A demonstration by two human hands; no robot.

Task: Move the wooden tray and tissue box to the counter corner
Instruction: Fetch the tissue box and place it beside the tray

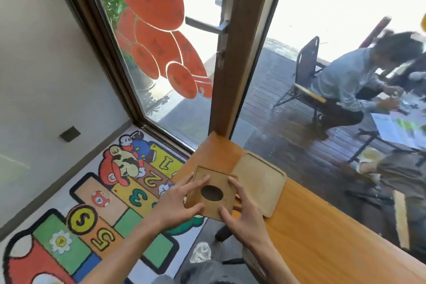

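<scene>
I see left hand (178, 200), right hand (239, 212) gripping tissue box (211, 192) at desk (322, 233) near edge beside wooden tray (260, 182); slack grip risks drop to floor.

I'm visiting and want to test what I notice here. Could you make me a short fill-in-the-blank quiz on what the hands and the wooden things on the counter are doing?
1. The tissue box is gripped by ____ hands, the left hand and right hand.
2. The opening in the box's top is ____ in shape.
3. The wooden tray lies flat on the ____.

Missing words: both; oval; counter
</scene>
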